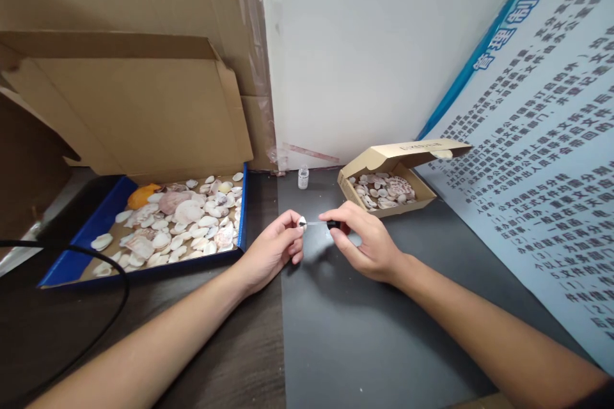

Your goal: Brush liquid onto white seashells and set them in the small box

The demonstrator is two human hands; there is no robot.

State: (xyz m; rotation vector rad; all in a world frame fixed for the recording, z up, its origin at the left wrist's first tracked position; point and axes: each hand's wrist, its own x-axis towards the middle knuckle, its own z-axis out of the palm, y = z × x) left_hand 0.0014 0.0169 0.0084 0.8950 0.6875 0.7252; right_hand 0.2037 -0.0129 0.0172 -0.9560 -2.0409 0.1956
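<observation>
Near the middle of the view, my left hand point(273, 246) pinches a small white shell point(302, 222) between thumb and fingertips. My right hand point(362, 239) grips the black cap of a small brush point(332, 224). From the cap a thin clear stem runs left, and its dark tip touches the shell. Behind both hands a small clear glass bottle point(303, 177) with a white label stands upright on the dark grey mat point(355, 332).
On the left lies an open blue-edged box point(244, 204) full of shells, its cardboard lid raised. A smaller cardboard box point(422, 204) of shells sits at right. A black cable point(125, 287) loops at lower left. A printed poster point(542, 140) slopes along the right side.
</observation>
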